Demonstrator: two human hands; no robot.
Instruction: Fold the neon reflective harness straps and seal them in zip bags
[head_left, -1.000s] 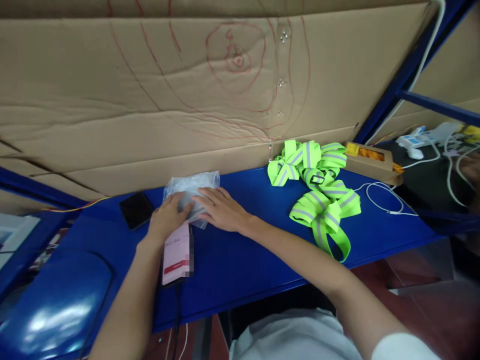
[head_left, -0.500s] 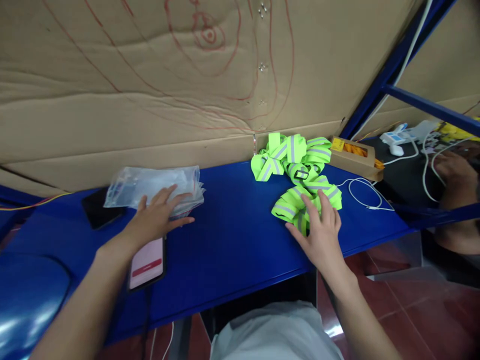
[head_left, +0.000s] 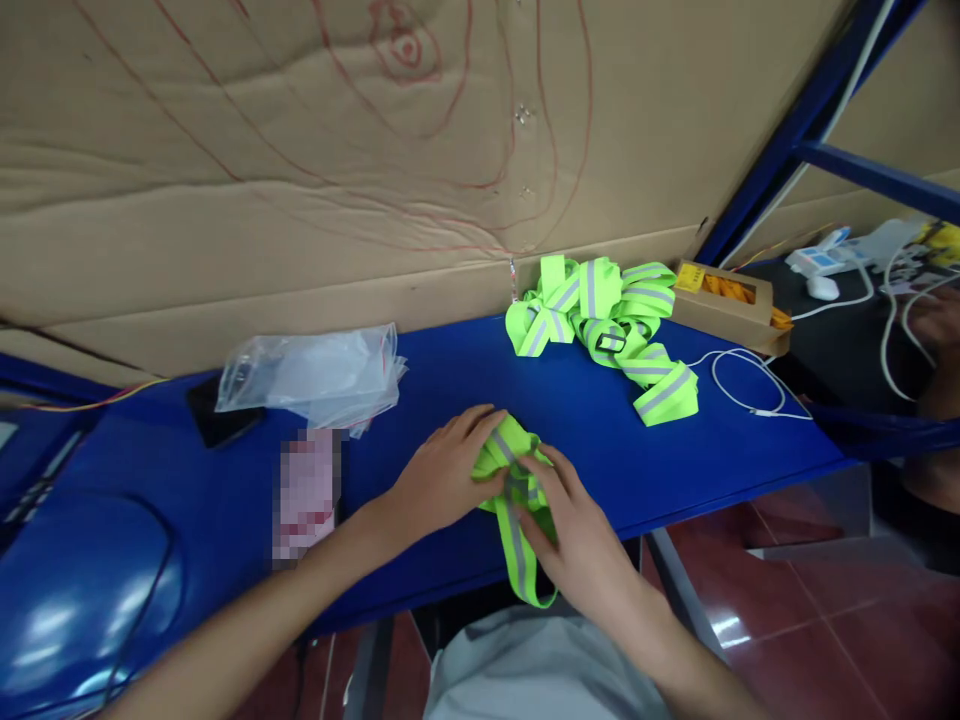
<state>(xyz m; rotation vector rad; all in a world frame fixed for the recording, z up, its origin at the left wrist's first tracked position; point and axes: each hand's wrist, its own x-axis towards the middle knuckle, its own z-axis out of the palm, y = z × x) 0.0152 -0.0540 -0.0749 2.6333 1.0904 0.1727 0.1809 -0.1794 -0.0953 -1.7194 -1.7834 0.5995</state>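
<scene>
Between my two hands is a bundled neon-yellow reflective strap (head_left: 514, 535) with a grey stripe, one loop of it hanging over the table's front edge. My left hand (head_left: 450, 470) grips the bundle from the left, thumb in front and fingers over the top. From the right, my right hand (head_left: 574, 520) holds the same strap with curled fingers; part of the bundle is hidden behind them. Farther back lies a pile of similar reflective straps (head_left: 592, 300), with a black buckle showing. One folded strap end (head_left: 666, 395) reaches toward me from that pile.
Clear plastic zip bags (head_left: 315, 370) lie at the left over a dark phone (head_left: 217, 415). A second phone (head_left: 306, 490), its screen pixelated, is nearer. Right of the pile are a cardboard box (head_left: 724, 310) and a white cable (head_left: 720, 385). Another person's arm (head_left: 937, 400) shows at far right.
My right hand has brought a strap bundle from the pile toward me and leftward. My left hand has left the plastic bags and moved right onto that strap.
</scene>
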